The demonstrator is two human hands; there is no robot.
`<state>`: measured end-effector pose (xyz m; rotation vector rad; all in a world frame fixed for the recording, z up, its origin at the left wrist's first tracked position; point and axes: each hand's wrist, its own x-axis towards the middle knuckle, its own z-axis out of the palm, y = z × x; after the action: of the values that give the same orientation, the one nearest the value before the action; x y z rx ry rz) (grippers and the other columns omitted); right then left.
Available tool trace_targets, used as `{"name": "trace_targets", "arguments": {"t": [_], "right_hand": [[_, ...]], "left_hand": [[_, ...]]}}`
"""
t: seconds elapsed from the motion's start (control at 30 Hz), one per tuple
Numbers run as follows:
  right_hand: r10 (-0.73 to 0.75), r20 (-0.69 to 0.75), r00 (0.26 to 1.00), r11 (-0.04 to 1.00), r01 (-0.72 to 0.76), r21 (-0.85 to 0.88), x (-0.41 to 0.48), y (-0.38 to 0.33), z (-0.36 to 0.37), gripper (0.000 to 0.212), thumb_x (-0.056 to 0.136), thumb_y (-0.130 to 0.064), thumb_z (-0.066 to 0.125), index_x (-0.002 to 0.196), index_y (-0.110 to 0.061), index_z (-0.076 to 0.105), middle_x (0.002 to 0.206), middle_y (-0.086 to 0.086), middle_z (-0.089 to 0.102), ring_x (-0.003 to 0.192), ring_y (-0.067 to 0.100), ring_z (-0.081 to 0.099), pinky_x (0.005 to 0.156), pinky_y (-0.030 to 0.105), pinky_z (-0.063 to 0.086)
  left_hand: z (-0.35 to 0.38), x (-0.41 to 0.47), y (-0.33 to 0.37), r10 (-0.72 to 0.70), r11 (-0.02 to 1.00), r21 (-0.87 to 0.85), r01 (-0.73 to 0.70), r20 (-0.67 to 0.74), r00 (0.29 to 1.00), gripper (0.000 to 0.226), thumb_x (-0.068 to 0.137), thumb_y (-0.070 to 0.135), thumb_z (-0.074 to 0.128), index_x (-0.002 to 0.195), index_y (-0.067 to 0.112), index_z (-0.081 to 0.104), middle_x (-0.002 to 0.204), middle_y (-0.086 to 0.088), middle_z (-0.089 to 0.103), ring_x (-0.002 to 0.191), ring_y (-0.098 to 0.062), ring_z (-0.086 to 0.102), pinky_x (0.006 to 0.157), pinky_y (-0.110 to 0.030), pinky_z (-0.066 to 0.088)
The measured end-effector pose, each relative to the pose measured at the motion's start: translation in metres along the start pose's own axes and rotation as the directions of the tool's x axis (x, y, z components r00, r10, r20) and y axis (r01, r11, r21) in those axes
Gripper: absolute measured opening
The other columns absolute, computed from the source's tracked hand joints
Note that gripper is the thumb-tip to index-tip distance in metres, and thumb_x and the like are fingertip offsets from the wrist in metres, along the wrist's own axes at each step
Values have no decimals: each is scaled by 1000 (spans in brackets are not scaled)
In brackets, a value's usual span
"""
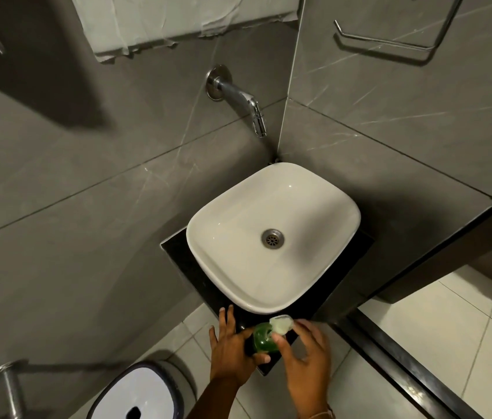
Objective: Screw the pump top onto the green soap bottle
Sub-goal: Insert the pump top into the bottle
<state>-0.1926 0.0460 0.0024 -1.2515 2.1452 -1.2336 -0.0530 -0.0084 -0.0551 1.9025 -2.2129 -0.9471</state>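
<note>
1. Green soap bottle point(264, 340) is not the biggest thing here; the white basin point(223, 258) at frame centre is, a rounded-square bowl holding only its metal drain point(272, 238), and it sits on a black counter point(178, 252).
2. A white-lidded bin point(135, 394) stands at lower left, with a dark slot in its lid; what is inside cannot be seen.
3. A chrome tap point(240, 98) juts from the grey wall above the basin.
4. The left hand point(232, 353) wraps the bottle from the left, thumb across its near side, fingers closed around it.
5. The right hand point(306, 355) pinches the pump top point(282, 324), fingertips together on it.
6. The bottle stands at lower centre, on the counter's near corner, just before the basin rim. It looks translucent green and rounded.
7. The pump top is pale and cloudy, sitting at the bottle's upper right, touching it.
</note>
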Motion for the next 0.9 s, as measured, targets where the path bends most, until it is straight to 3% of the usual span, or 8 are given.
{"name": "trace_targets", "arguments": {"t": [0.07,0.2,0.37,0.5,0.73,0.83,0.9], "right_hand": [[-46,44,998,997,48,-60,-4,7,7,35,64,-26,88,97,-20,76,103,-13,61,99,12,50,86,37,49],[-1,104,995,991,15,-135,-4,10,12,36,64,-32,88,97,-27,76,102,-1,68,99,24,56,86,45,52],[-45,171,984,985,72,-154,0,8,7,52,66,-43,82,115,-36,68,112,-8,59,107,17,48,94,37,45],[-65,199,978,981,98,-165,11,8,9,31,63,-37,85,92,-31,74,100,-10,60,99,19,50,86,45,50],[10,129,992,999,-4,-47,7,9,19,31,57,-37,85,73,-29,60,83,-13,57,89,15,47,76,45,49],[-22,167,986,997,34,-67,7,8,15,34,56,-46,82,81,-37,62,88,-19,55,92,14,49,80,40,47],[-74,222,972,991,96,-89,7,10,10,42,59,-48,81,98,-42,67,95,-21,54,98,13,49,87,37,44]], "left_hand": [[0,0,1,-6,1000,-1,6,-5,1000,69,62,64,73,125,52,47,161,-5,-8,144,-24,-23,116,-56,-3],[-1,-1,2,-5,1000,23,5,-9,1000,67,63,64,72,125,50,49,161,-5,-8,144,-25,-24,117,-56,-2],[-1,0,2,-7,999,45,8,-18,1000,65,66,60,72,125,48,49,161,-5,-9,143,-24,-26,117,-56,-2],[2,0,2,-18,999,40,19,-22,1000,64,64,61,74,123,47,51,161,-4,-10,143,-23,-26,117,-56,-5],[5,1,0,-12,999,51,14,-39,999,68,65,58,74,127,48,47,161,-4,-8,142,-21,-28,118,-56,-5],[5,1,-2,1,997,78,1,-33,999,68,66,59,73,128,46,48,161,-4,-8,142,-22,-28,117,-55,-6],[5,0,-2,6,997,76,-3,-36,999,67,66,58,73,128,47,47,162,-5,-6,142,-22,-28,117,-56,-5]]}}
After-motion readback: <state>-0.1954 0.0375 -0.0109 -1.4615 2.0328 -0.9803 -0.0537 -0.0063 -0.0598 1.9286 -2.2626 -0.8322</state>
